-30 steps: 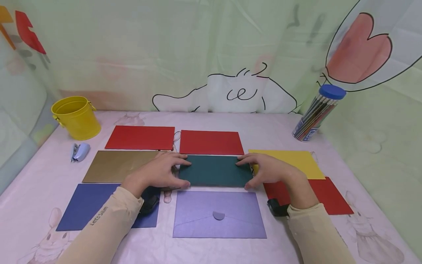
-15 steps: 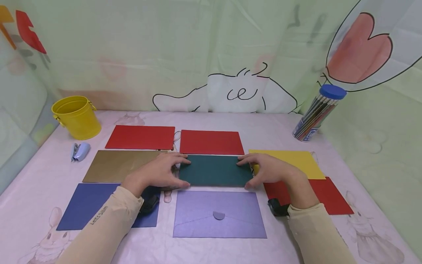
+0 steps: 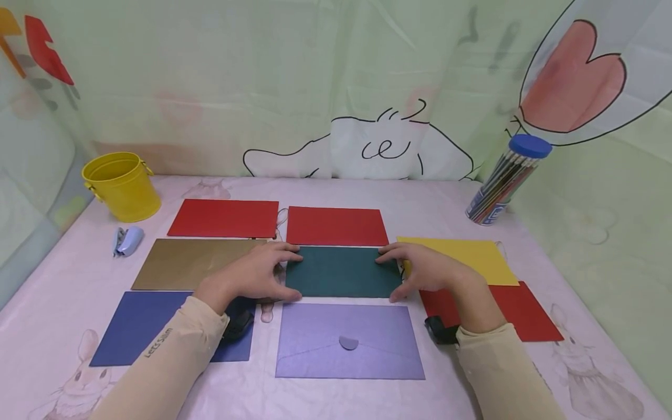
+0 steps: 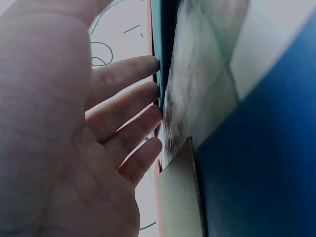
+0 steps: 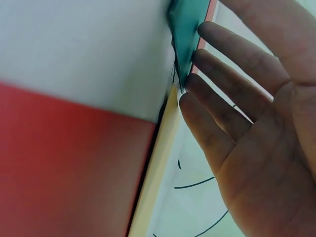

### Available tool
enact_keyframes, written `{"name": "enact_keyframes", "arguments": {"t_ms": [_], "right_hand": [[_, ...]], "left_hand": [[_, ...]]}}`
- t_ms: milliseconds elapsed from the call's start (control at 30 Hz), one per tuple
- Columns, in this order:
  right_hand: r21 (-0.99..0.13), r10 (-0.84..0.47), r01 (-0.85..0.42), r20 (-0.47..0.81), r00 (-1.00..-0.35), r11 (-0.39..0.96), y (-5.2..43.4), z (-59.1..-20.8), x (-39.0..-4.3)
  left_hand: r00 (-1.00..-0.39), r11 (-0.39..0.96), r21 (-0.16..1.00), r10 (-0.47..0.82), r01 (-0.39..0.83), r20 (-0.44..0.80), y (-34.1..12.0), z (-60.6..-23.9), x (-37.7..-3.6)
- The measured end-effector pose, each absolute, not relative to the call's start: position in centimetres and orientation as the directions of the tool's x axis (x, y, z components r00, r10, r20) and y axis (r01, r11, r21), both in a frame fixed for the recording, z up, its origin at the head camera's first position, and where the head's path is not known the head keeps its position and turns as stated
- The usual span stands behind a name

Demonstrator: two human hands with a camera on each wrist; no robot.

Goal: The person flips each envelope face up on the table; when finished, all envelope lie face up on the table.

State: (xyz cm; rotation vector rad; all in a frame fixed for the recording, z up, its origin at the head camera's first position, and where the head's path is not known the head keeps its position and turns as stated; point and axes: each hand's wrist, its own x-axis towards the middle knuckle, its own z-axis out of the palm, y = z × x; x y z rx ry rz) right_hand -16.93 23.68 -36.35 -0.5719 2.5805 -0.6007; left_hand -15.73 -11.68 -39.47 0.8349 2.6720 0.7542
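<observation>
A flat dark green rectangle (image 3: 343,272), seemingly an envelope like the purple one before it, lies in the middle of the table. At its left end is my left hand (image 3: 252,271), fingertips on the top left corner and thumb at the lower left one. My right hand (image 3: 430,268) mirrors this at the right end. In the left wrist view the outstretched fingers (image 4: 126,106) reach the green edge; the right wrist view has extended fingers (image 5: 232,84) along it too. A purple envelope (image 3: 349,321) with a rounded flap tab lies just in front.
Two red rectangles (image 3: 336,226) lie behind; gold (image 3: 184,264) and blue (image 3: 142,326) ones lie left, yellow (image 3: 472,256) overlapping red (image 3: 525,315) right. A yellow bucket (image 3: 121,186) and small lilac stapler (image 3: 127,242) stand at left. A blue-lidded pencil tube (image 3: 506,181) stands back right.
</observation>
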Motion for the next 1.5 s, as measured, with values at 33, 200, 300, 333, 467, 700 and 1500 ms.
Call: {"name": "enact_keyframes", "arguments": {"t_ms": [33, 200, 300, 333, 467, 700, 1500], "right_hand": [[-0.495, -0.481, -0.296, -0.303, -0.823, 0.817, 23.7, -36.4, -17.0], [-0.531, -0.51, -0.309, -0.287, -0.811, 0.789, 24.2, -36.4, -17.1], [-0.563, -0.539, -0.326, -0.262, -0.801, 0.759, 24.6, -36.2, -17.1], [-0.578, -0.546, -0.33, -0.249, -0.8, 0.747, 24.7, -36.1, -17.2], [-0.663, -0.569, -0.326, -0.183, -0.802, 0.674, 25.3, -35.7, -17.2], [-0.699, -0.477, -0.318, -0.037, -0.878, 0.641, 25.3, -34.9, -17.3], [-0.721, -0.457, -0.405, 0.137, -0.879, 0.563, 24.1, -36.2, -17.9]], "left_hand": [[-0.806, 0.703, 0.539, 0.587, 0.465, -0.071, -11.7, -39.5, -15.8], [-0.799, 0.685, 0.541, 0.6, 0.488, -0.037, -11.8, -39.5, -15.9], [-0.797, 0.646, 0.583, 0.604, 0.493, 0.005, -11.9, -39.7, -16.0], [-0.8, 0.633, 0.601, 0.6, 0.489, 0.019, -11.9, -39.7, -16.1], [-0.826, 0.584, 0.683, 0.561, 0.438, 0.051, -12.0, -39.5, -16.2], [-0.886, 0.542, 0.75, 0.447, 0.379, 0.124, -11.9, -39.2, -16.5], [-0.88, 0.506, 0.746, 0.417, 0.433, 0.228, -11.6, -39.4, -16.5]]}}
